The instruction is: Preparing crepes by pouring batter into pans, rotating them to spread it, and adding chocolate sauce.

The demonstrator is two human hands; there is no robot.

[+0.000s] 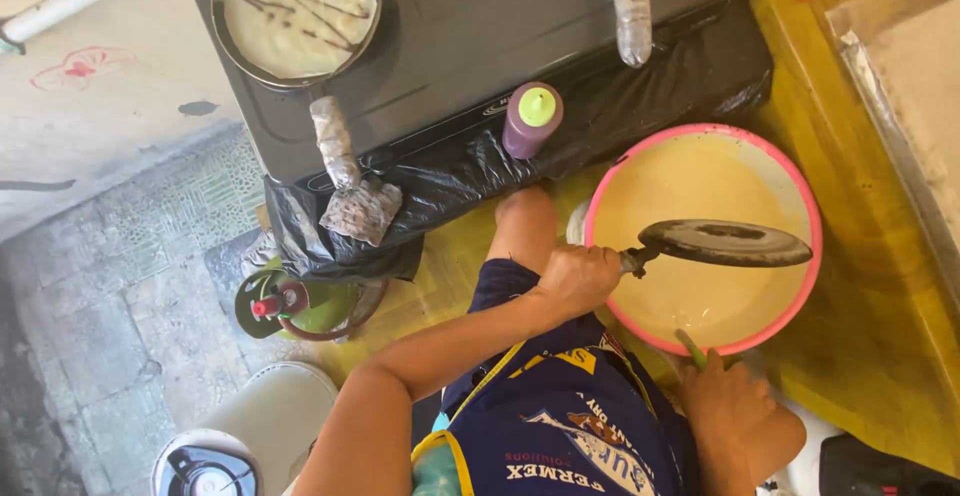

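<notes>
Two hands: left hand point(578, 278) fisted on pan handle; right hand point(735, 406) pinching green stick.
Pan point(722, 242): above batter basin point(800, 191), inverted.
Handling: probably rigid, heavy; hold by handle.

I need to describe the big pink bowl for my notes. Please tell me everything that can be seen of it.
The bowl is round and wide, with a pink rim, and looks like plastic. It sits on a yellow surface and is filled with pale yellow batter. A dark round pan, held by the left hand, hangs flat over the batter. The right hand is at the near rim and grips a green handle that reaches over the bowl's edge.
</notes>
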